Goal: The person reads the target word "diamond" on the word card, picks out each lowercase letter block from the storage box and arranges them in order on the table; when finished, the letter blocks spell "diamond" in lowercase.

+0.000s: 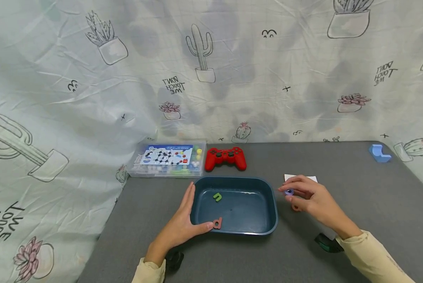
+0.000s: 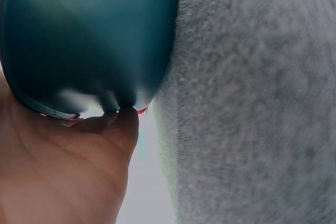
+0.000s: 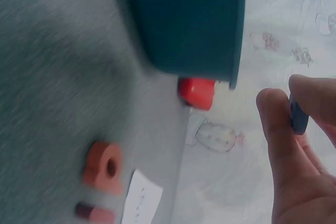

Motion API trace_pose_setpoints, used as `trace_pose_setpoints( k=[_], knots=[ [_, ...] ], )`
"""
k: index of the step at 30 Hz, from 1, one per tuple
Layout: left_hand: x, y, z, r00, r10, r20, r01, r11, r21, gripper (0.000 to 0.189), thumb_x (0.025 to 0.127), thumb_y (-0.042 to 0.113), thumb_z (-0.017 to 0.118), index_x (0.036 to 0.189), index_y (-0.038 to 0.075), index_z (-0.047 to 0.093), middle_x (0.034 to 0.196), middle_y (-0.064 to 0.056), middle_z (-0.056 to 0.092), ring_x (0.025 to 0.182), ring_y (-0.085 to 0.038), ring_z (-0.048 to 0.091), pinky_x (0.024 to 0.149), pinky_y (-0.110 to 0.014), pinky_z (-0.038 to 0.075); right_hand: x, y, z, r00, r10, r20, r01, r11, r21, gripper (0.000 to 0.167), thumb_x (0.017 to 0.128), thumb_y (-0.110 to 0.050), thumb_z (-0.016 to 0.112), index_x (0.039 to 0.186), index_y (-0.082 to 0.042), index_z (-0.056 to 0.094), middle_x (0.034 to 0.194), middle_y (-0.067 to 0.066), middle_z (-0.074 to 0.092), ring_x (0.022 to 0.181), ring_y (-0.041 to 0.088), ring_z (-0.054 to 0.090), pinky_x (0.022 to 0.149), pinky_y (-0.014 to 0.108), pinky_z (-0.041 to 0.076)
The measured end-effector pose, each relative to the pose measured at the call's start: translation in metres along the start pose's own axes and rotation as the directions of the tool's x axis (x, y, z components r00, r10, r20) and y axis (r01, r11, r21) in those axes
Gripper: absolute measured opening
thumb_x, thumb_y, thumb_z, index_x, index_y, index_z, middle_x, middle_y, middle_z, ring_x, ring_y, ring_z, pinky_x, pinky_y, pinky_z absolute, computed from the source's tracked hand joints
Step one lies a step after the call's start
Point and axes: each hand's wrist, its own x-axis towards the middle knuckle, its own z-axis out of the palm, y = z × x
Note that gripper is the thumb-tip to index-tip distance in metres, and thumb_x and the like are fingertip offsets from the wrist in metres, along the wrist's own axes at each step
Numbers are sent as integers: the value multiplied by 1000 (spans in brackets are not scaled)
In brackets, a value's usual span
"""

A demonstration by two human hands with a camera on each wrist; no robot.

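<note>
Two letter pieces in the dark blue tray [image 1: 247, 208]: green letter [image 1: 217, 197] on the floor toward the far left, reddish letter [image 1: 217, 223] by the near wall, left part. Most of the tray floor is bare.

Left hand [image 1: 179, 228] is spread wide, bracing the tray at its left end: fingers straight along the outside wall, thumb laid over the near left corner. Thumb tip is right by the reddish letter; can't tell if it touches.

Right hand [image 1: 312, 197] is narrow, pinching a purple piece [image 1: 289, 192] between thumb and fingers. Piece is off the table, outside the tray, near its right end. Right wrist cam gets it edge-on, so shape unclear there.

Under that hand on the grey table [image 1: 254, 259]: orange letter [image 3: 104, 167], with a small pinkish piece [image 3: 100, 214] and a white paper [image 3: 142, 200] near it.

Other container: clear plastic case [image 1: 137, 169] behind the tray, left side, lid down. Molecule-print label on top; white, yellow and green bits inside. Red game controller [image 1: 225, 158] just right of it. Light blue stand [image 1: 379, 153] sits at the far right, well apart.
</note>
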Motion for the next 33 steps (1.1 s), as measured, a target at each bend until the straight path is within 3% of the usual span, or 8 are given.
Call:
trace_pose_setpoints(
  k=[8, 11, 17, 22, 33],
  knots=[
    [-1, 0, -4, 1000, 23, 4, -23, 999, -24, 125, 89, 51, 83, 173, 25, -6, 179, 3, -13, 162, -38, 4, 118, -75, 21, -9, 6, -7, 999, -19, -46, 18, 999, -27, 35, 100, 11, 68, 132, 1, 70, 141, 20, 53, 112, 10, 71, 85, 23, 59],
    [-2, 0, -3, 1000, 25, 6, -24, 999, -23, 126, 89, 51, 83, 173, 24, -6, 179, 3, -13, 163, -37, 3, 119, -75, 21, -11, 8, -9, 997, -5, -72, 1, 998, -59, 34, 98, 11, 71, 130, 0, 70, 140, 19, 55, 116, 4, 68, 91, 18, 55],
    [-2, 0, -2, 1000, 21, 10, -21, 999, -25, 125, 90, 50, 83, 173, 24, -6, 179, 3, -13, 163, -37, 3, 119, -75, 20, -20, 15, -15, 993, 37, -115, -47, 995, -85, 31, 96, 10, 75, 124, 0, 68, 136, 16, 59, 115, 1, 68, 91, 15, 54],
    [-1, 0, -3, 1000, 23, 11, -23, 999, -27, 124, 90, 48, 83, 173, 26, -6, 179, 3, -14, 163, -37, 3, 118, -76, 21, -28, 21, -21, 986, 58, -154, -81, 986, -148, 30, 94, 11, 76, 123, 7, 68, 124, 11, 64, 105, 2, 69, 87, 15, 55],
    [0, 0, -2, 1000, 13, 13, -13, 1000, -28, 124, 90, 50, 83, 173, 27, -6, 178, 4, -13, 163, -36, 2, 119, -75, 19, -46, 34, -40, 964, 112, -242, -190, 926, -325, 30, 93, 3, 81, 121, -2, 74, 112, 6, 68, 89, 6, 63, 75, 11, 49]
  ],
)
